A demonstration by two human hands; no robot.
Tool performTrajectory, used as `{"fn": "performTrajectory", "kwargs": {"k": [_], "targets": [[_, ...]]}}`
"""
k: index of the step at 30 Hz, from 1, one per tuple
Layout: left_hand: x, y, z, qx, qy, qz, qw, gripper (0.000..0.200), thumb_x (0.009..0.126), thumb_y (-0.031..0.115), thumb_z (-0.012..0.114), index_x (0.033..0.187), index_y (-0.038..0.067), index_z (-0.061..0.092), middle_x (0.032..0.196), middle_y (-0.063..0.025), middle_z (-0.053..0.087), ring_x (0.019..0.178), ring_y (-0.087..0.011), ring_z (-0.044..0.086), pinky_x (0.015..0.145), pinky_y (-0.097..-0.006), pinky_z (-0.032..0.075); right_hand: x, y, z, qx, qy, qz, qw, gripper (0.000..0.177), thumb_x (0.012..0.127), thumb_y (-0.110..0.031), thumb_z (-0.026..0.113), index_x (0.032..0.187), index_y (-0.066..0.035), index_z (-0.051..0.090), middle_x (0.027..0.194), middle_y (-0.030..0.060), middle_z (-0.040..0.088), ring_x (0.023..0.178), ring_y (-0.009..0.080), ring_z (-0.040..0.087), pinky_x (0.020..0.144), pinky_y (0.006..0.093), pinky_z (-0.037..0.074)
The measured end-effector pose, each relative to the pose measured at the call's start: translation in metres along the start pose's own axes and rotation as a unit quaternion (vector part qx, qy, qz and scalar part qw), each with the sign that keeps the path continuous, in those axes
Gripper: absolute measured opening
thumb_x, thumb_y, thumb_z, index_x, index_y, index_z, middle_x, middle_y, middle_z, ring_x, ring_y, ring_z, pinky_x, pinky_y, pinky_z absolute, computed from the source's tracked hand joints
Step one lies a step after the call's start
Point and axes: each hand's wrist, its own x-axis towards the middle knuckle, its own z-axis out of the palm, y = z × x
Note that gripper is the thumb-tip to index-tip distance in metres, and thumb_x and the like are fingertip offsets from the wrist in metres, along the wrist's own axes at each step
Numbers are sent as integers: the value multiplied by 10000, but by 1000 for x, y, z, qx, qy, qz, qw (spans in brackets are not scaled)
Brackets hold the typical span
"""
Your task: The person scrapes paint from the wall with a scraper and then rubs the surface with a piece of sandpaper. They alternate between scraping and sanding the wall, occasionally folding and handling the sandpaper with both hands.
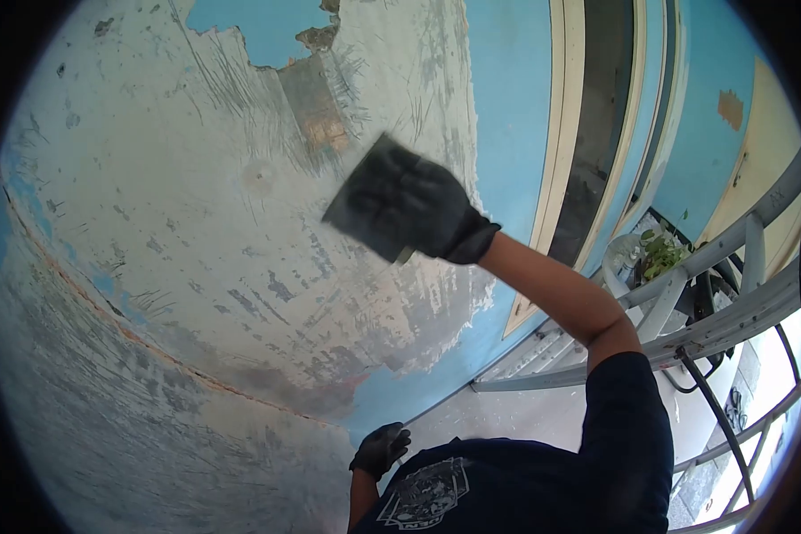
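My right hand point(418, 200), in a black glove, is held against a pale, scraped wall point(196, 196). It grips a dark grey square sanding pad point(356, 214), fingers spread over its back; hand and pad are slightly blurred. The wall carries patches of old filler, scratches and leftover blue paint point(262, 31). Lower down, beside my body, my left hand point(380, 451), also gloved in black, has its fingers curled. Something thin and pale shows at its fingers, too small to name.
A long crack point(187, 363) runs along the wall's lower left. To the right are a blue wall strip point(507, 107), a cream door frame point(556, 125), a metal ladder or scaffold point(730, 311) with dark cables, and a leafy plant point(660, 254).
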Motion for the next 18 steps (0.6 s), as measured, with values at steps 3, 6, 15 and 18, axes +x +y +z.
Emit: {"fn": "performTrajectory", "kwargs": {"k": [3, 6, 15, 18], "targets": [[-4, 1, -8, -13, 8, -7, 1000, 355, 941, 241, 669, 1218, 28, 603, 1103, -133, 692, 1002, -257, 676, 826, -386, 550, 19, 39, -29, 33, -136, 32, 990, 411, 1016, -157, 403, 1385, 13, 464, 1284, 175, 604, 1238, 230, 567, 1024, 392, 474], [1, -5, -8, 178, -4, 150, 973, 360, 945, 208, 655, 1232, 4, 585, 1144, -169, 680, 1025, -287, 673, 867, -404, 552, 4, 50, 14, 224, 135, -30, 965, 443, 986, -139, 492, 1400, 14, 447, 1250, 153, 624, 1142, 187, 614, 983, 339, 494], [-2, 24, 7, 348, -69, 183, 917, 367, 951, 193, 629, 1202, -71, 584, 1156, -215, 669, 1061, -336, 666, 920, -432, 553, 57, 28, -29, -97, 98, -154, 978, 291, 925, -72, 515, 1191, -8, 615, 1109, 160, 669, 995, 229, 665, 905, 321, 538], [-6, 25, 5, 364, -80, 210, 904, 364, 957, 186, 617, 1203, -79, 579, 1142, -213, 675, 1054, -340, 669, 925, -434, 553, 91, 63, -69, 20, 74, -100, 992, 359, 918, -71, 553, 1268, 10, 552, 964, 93, 680, 833, 242, 677, 769, 339, 572]]}}
